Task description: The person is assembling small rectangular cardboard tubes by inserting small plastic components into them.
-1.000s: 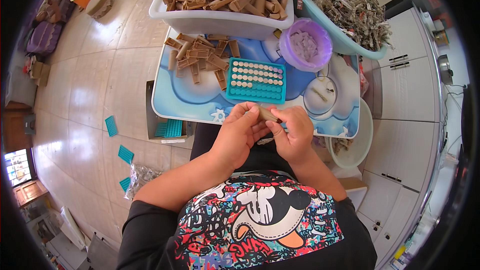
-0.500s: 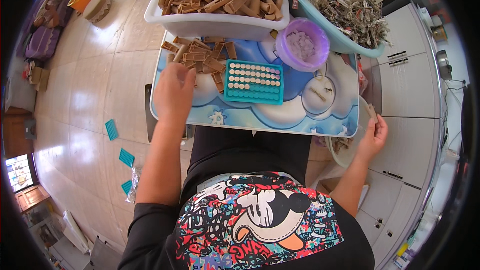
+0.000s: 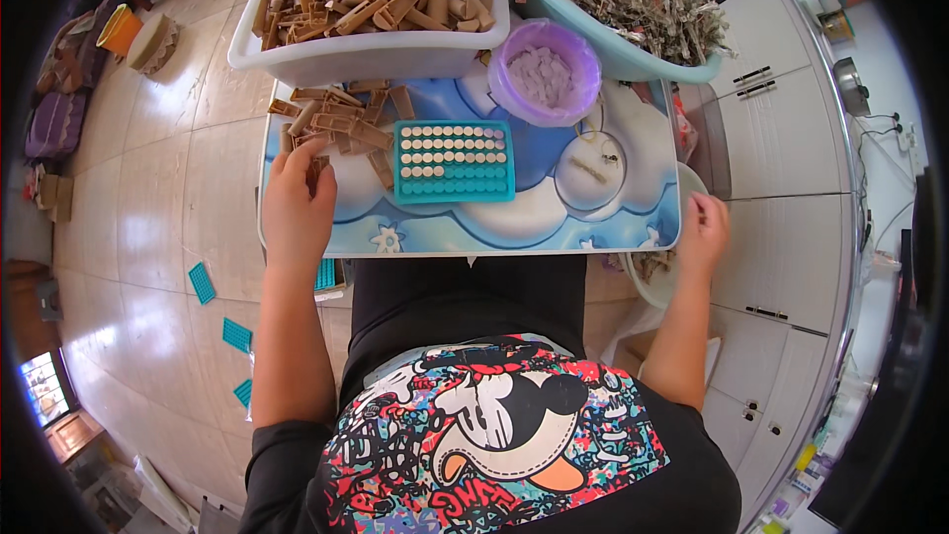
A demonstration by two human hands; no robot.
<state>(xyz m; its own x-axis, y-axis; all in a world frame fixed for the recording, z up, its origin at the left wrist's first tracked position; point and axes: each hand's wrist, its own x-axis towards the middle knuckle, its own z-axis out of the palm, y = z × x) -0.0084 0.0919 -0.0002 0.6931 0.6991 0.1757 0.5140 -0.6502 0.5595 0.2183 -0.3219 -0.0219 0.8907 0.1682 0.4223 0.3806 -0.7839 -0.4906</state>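
At the left edge of the table, my left hand (image 3: 300, 206) has its fingers closed around a brown plastic piece (image 3: 318, 168), beside a loose pile of similar brown pieces (image 3: 341, 122). My right hand (image 3: 705, 232) hovers past the table's right edge, near a pale basin (image 3: 643, 287); its fingers are curled together, and whatever they may hold is hidden. Between the hands lies a teal tray (image 3: 455, 195) with rows of small white discs (image 3: 450, 144) in its upper part. The lower rows show bare teal.
A white bin (image 3: 366, 57) heaped with brown pieces stands behind the pile. Beside it are a purple bowl (image 3: 595, 79) with whitish bits and a large light-green tub (image 3: 633, 61) of tangled scraps. White cabinets (image 3: 791, 247) line the right; teal trays (image 3: 237, 334) lie on the floor.
The whole view has shifted. The brownish piece seen in my right hand earlier no longer shows, and those fingers have curled in. My left hand stays at the brown pile.
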